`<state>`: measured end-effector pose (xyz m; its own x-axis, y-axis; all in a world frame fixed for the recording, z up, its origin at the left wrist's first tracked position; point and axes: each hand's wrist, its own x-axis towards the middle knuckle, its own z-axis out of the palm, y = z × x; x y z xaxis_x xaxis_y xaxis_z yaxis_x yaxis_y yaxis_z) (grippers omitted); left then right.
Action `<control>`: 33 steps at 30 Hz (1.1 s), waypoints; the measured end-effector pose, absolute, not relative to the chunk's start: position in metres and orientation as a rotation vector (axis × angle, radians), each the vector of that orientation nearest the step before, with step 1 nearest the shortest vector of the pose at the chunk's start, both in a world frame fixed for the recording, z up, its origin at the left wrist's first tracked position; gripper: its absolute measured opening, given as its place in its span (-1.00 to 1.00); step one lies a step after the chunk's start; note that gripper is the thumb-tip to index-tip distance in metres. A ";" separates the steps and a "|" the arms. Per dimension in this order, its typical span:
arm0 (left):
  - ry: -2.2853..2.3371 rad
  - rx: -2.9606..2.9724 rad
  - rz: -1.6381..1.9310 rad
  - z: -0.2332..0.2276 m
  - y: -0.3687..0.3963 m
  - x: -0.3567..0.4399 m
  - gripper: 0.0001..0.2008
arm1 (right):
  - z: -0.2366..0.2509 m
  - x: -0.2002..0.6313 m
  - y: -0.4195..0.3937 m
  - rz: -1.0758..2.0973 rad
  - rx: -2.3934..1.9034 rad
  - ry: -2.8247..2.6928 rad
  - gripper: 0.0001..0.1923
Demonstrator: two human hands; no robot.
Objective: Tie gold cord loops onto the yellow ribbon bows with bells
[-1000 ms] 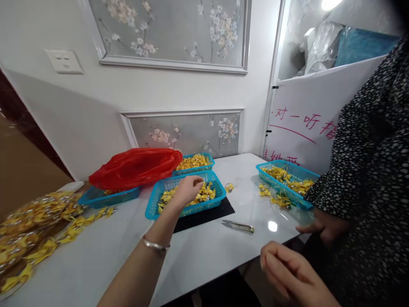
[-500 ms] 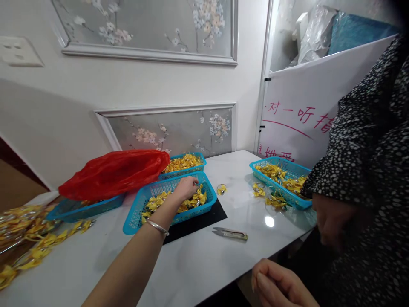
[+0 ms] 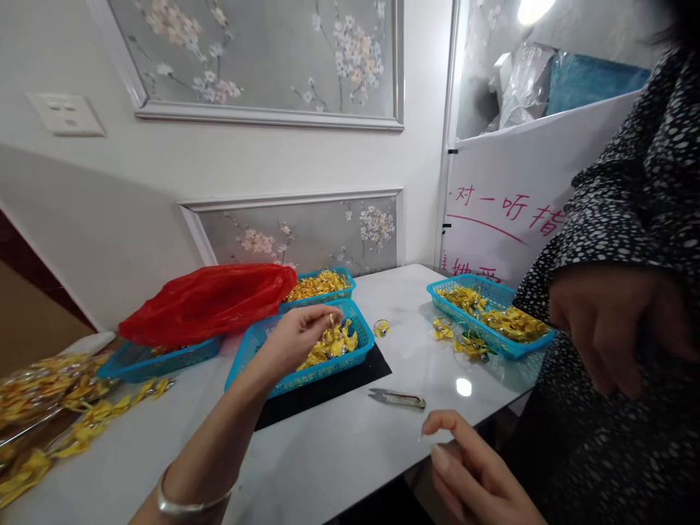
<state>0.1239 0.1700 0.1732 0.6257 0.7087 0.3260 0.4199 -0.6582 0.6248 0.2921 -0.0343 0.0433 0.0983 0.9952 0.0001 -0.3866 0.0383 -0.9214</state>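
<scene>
My left hand (image 3: 295, 339), a silver bangle on its wrist, is raised over the near blue basket (image 3: 246, 357). Its thumb and fingers pinch a small yellow ribbon piece (image 3: 331, 319) with a thin loop; most of it is hidden. More yellow ribbon pieces with silvery bits (image 3: 336, 343) fill the basket beneath. My right hand (image 3: 473, 474) is at the table's front edge, thumb and forefinger apart, nothing visible between them. Nearest to it lie the thread snips (image 3: 397, 398). A single yellow ribbon piece (image 3: 381, 328) rests on the table right of the basket.
A black mat (image 3: 306, 397) lies under the near basket. Behind it stands another filled basket (image 3: 322, 284); a red plastic bag (image 3: 208, 302) covers one at left. Yellow strands (image 3: 76, 408) are heaped far left. At right, a co-worker's hand (image 3: 617, 321) is beside another basket (image 3: 492, 292).
My left hand has lifted from among the ribbon pieces, pinching one, and drawn back slightly. My right thumb and forefinger have parted. The co-worker's hand has risen, and the view has shifted a little.
</scene>
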 end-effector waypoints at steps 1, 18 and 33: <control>0.833 2.328 0.780 0.174 0.158 0.120 -0.73 | 0.046 0.289 -0.033 1.260 -0.938 -0.849 -0.50; 0.549 2.481 0.901 0.162 0.049 0.090 -0.72 | 0.084 0.246 -0.028 1.136 -1.109 -1.248 -0.52; 0.869 1.695 0.771 0.133 0.027 0.058 -0.79 | 0.083 0.234 -0.039 0.880 -1.221 -1.307 -0.61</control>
